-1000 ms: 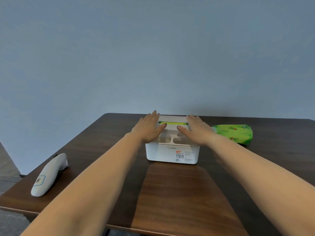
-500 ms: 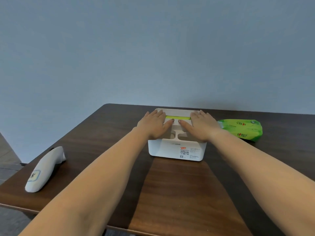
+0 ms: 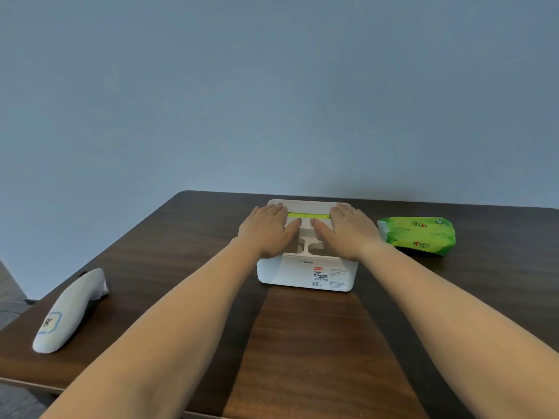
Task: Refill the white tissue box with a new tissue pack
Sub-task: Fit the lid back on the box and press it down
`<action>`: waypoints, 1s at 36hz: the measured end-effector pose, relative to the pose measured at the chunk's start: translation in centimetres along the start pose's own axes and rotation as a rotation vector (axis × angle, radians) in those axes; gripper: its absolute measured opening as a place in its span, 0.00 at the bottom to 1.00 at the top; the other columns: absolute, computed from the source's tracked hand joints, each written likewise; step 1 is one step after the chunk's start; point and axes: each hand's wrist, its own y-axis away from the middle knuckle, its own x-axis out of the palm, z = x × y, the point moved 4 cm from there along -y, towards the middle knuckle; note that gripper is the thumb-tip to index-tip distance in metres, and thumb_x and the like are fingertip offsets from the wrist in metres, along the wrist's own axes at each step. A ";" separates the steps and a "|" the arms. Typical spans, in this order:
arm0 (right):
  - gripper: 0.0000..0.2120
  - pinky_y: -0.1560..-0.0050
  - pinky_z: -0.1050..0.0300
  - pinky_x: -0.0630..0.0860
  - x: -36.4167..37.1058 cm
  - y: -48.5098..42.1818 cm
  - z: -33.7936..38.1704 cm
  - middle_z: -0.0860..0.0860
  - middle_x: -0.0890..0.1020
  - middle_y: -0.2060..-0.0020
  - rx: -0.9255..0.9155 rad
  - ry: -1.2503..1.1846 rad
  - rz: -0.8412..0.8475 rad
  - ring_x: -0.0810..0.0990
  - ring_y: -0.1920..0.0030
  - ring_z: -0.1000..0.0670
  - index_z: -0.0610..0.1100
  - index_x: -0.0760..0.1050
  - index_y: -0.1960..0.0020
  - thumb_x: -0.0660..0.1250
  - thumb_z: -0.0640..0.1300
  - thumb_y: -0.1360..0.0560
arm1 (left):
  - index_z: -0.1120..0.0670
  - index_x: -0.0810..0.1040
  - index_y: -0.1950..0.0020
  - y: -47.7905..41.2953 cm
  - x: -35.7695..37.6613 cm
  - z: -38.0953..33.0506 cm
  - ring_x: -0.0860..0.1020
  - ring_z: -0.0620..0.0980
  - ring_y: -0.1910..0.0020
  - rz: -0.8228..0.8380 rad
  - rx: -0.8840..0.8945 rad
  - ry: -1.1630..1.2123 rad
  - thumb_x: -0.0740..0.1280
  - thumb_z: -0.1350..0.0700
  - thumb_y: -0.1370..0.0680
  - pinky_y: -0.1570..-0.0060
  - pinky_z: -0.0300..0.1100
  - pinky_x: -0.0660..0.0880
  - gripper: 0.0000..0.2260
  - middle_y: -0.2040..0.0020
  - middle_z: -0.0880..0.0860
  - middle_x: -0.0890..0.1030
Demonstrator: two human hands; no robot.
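Both hands lie flat, palms down, on the lid of the white tissue box (image 3: 305, 272): left hand (image 3: 266, 229) on the left half, right hand (image 3: 348, 229) on the right half, fingers spread loosely and pointing away, thumbs angled in toward the middle, almost meeting. No pinch on anything, grip is just open palms pressing or resting on the top. Between the hands a green strip (image 3: 308, 215) shows through the lid slot, likely a pack already inside, can't confirm. Box sits mid-desk (image 3: 302, 343), label side facing the camera. Another green tissue pack (image 3: 419, 235) lies on the desk to the right of the box, near but apart, untouched. White handheld device (image 3: 68, 311) far left near the desk edge, not involved. Progress guess: lid is on, so either closing up after a refill or about to open; unclear which. Versus half a second back: hands in the same flat pose on the lid, box and pack unmoved, only the view shifted slightly.
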 end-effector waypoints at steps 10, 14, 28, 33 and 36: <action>0.39 0.24 0.45 0.46 -0.3 -0.5 -0.4 0.45 0.56 0.23 0.033 -0.034 0.068 0.51 0.22 0.47 0.41 0.55 0.24 0.42 0.67 0.24 | 0.56 0.56 0.23 -0.3 -0.5 0.3 0.52 0.51 0.22 0.045 -0.020 0.026 0.44 0.39 0.20 0.24 0.55 0.45 0.30 0.21 0.53 0.55; 0.40 0.24 0.46 0.44 -0.4 -1.3 -0.4 0.46 0.50 0.22 0.038 -0.030 0.106 0.46 0.22 0.47 0.41 0.48 0.23 0.42 0.67 0.24 | 0.55 0.51 0.22 -1.2 -0.7 0.3 0.47 0.49 0.22 0.052 -0.031 0.063 0.44 0.38 0.20 0.25 0.54 0.43 0.31 0.20 0.52 0.49; 0.43 0.23 0.50 0.46 0.3 -4.1 -0.4 0.44 0.53 0.22 0.040 -0.039 0.166 0.49 0.22 0.47 0.39 0.50 0.23 0.41 0.70 0.26 | 0.56 0.47 0.22 -4.2 -0.4 0.4 0.46 0.49 0.22 0.198 -0.048 0.029 0.45 0.39 0.20 0.25 0.50 0.42 0.31 0.20 0.51 0.48; 0.42 0.23 0.49 0.45 0.3 -3.9 -0.5 0.45 0.51 0.22 0.040 -0.069 0.166 0.47 0.22 0.48 0.40 0.48 0.23 0.41 0.69 0.25 | 0.55 0.46 0.22 -4.3 -0.2 0.5 0.45 0.48 0.22 0.196 -0.055 0.005 0.44 0.39 0.21 0.25 0.49 0.42 0.32 0.20 0.51 0.47; 0.43 0.24 0.50 0.43 0.3 -3.7 -0.4 0.45 0.48 0.22 0.039 -0.056 0.177 0.45 0.22 0.48 0.40 0.46 0.23 0.40 0.70 0.26 | 0.56 0.46 0.22 -4.1 -0.3 0.4 0.44 0.48 0.22 0.178 -0.062 0.010 0.44 0.39 0.21 0.25 0.49 0.42 0.32 0.20 0.51 0.46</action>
